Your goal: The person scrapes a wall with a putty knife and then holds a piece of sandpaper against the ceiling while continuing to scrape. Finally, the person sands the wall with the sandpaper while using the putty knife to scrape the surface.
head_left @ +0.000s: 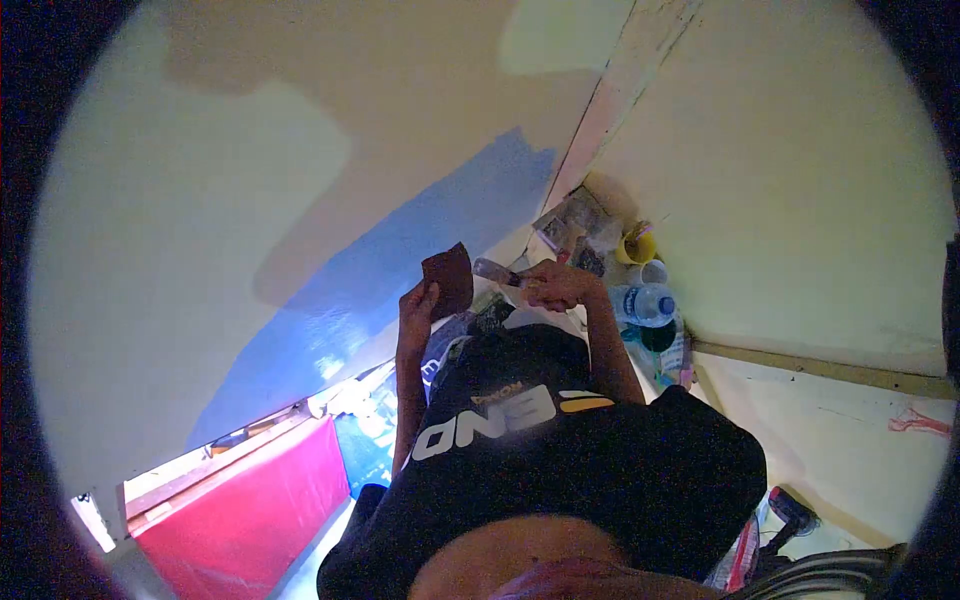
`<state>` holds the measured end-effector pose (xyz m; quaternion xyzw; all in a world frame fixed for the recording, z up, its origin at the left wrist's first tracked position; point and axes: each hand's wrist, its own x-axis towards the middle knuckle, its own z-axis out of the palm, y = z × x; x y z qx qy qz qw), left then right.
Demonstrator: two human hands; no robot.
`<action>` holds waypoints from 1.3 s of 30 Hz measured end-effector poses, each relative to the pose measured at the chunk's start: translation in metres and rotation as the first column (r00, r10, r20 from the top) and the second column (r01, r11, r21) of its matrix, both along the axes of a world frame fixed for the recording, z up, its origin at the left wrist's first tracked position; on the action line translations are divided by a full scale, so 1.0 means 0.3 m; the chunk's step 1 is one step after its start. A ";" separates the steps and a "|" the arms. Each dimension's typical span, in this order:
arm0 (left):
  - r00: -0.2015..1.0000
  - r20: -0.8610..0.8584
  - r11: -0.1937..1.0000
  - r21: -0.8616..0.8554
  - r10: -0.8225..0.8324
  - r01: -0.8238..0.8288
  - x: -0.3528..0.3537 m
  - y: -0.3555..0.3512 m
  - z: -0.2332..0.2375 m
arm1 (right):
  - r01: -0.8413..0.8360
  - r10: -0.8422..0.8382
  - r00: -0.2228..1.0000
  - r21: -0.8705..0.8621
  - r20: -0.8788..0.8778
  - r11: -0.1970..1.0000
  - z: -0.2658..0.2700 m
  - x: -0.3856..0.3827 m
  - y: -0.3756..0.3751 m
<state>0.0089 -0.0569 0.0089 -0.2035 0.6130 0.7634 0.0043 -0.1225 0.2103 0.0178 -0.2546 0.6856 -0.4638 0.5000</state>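
My left hand (418,305) grips a stiff dark-brown sheet (450,280) that looks like sandpaper, its thumb pressed on the face and the sheet standing up. Close on its right, my right hand (558,286) is closed around the dark handle of a small tool with a pale, flat end (493,271), perhaps a scraper or brush. That end points toward the sheet, with a small gap between them. The painted wall (390,235) beyond has a glossy blue band across paler areas.
Beside my right arm are a clear water bottle (645,305), a yellow cup (637,246) and cluttered small items in the corner. A pink-red panel (250,510) stands at lower left. A wooden strip (820,370) runs along the right wall. A black-headed tool (792,512) lies at lower right.
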 end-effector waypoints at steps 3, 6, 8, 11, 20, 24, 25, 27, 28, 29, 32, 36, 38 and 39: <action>1.000 -0.009 0.995 -0.098 -0.024 0.023 -0.013 -0.029 -0.044 | -0.037 0.037 0.999 0.013 0.009 0.999 0.026 0.005 0.008; 0.993 -0.068 0.974 -0.212 -0.098 0.082 -0.031 -0.009 0.003 | -0.078 0.079 0.996 -0.035 0.035 0.996 0.073 0.021 -0.004; 0.992 -0.073 0.978 -0.187 -0.104 0.089 -0.048 0.012 0.000 | -0.045 0.045 0.999 0.021 0.010 0.999 0.100 0.021 -0.012; 0.995 -0.074 0.982 -0.180 -0.068 0.054 -0.063 0.018 0.022 | 0.087 -0.082 0.996 0.178 -0.040 0.980 0.112 0.000 -0.002; 1.000 -0.004 0.950 -0.313 0.024 -0.024 -0.051 0.023 -0.015 | 0.742 -0.407 0.626 -0.347 0.665 0.574 0.025 -0.150 0.067; 0.997 0.009 0.952 -0.299 0.080 -0.074 -0.041 0.063 -0.033 | 0.767 -0.284 0.612 -0.466 0.738 0.441 -0.120 -0.233 0.014; 0.995 0.052 0.942 -0.330 0.090 -0.068 -0.024 0.070 -0.039 | 0.762 -0.306 0.627 -0.483 0.716 0.430 -0.151 -0.235 0.004; 0.986 0.124 0.920 -0.388 0.109 -0.053 -0.020 0.089 -0.045 | 0.733 -0.353 0.673 -0.519 0.650 0.441 -0.247 -0.263 -0.017; 0.988 0.117 0.938 -0.341 0.103 -0.057 -0.006 0.094 -0.062 | 0.687 -0.502 0.726 -0.530 0.470 0.497 -0.303 -0.275 -0.020; 0.989 0.108 0.953 -0.296 0.100 -0.064 -0.004 0.112 -0.050 | 0.653 -0.621 0.738 -0.510 0.263 0.560 -0.293 -0.282 -0.032; 0.983 0.161 0.934 -0.357 0.086 -0.023 0.009 0.122 -0.028 | 0.582 -0.686 0.444 -0.397 -0.576 0.710 -0.297 -0.264 -0.081; 0.986 0.144 0.931 -0.364 0.083 -0.025 0.011 0.115 -0.045 | 0.466 -0.661 0.275 -0.504 -0.698 0.727 -0.368 -0.278 -0.132; 0.978 0.179 0.928 -0.372 0.104 -0.030 0.004 0.114 -0.014 | 0.489 -0.653 0.252 -0.489 -0.714 0.723 -0.369 -0.286 -0.156; 0.971 0.200 0.930 -0.365 0.132 -0.051 0.007 0.121 0.003 | 0.525 -0.648 0.240 -0.465 -0.722 0.713 -0.360 -0.294 -0.171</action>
